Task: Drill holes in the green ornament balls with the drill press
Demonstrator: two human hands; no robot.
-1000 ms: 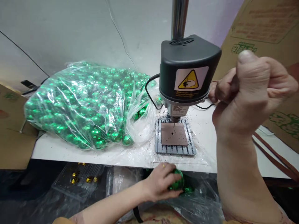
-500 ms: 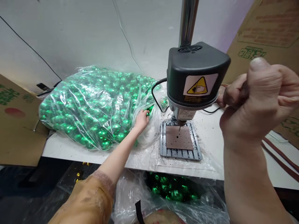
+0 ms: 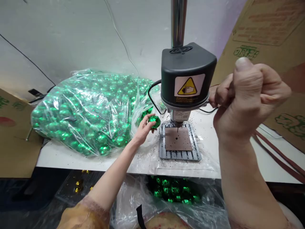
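My left hand [image 3: 144,128] holds a shiny green faceted ball [image 3: 154,121] between thumb and fingers, at the mouth of a large clear plastic bag [image 3: 83,111] full of such balls. To its right stands a small drill press [image 3: 188,74] with a black motor housing and a warning sticker. Its thin bit [image 3: 177,129] points down above a brown board [image 3: 178,144] with a dark hole, lying on the grooved metal base [image 3: 195,155]. My right hand [image 3: 247,92] is closed in a fist beside the housing; what it grips, probably a lever, is mostly hidden.
Dark shavings surround the base on the white table [image 3: 59,156]. Below the table edge, an open plastic bag [image 3: 128,197] holds more green balls. Cardboard boxes stand at left [image 3: 16,143] and right [image 3: 267,31]. A black cable [image 3: 150,95] runs to the drill press.
My left hand has come out of the bag's mouth with a green ball now visible in its fingers. My right hand stays closed beside the drill press. The view has shifted slightly.
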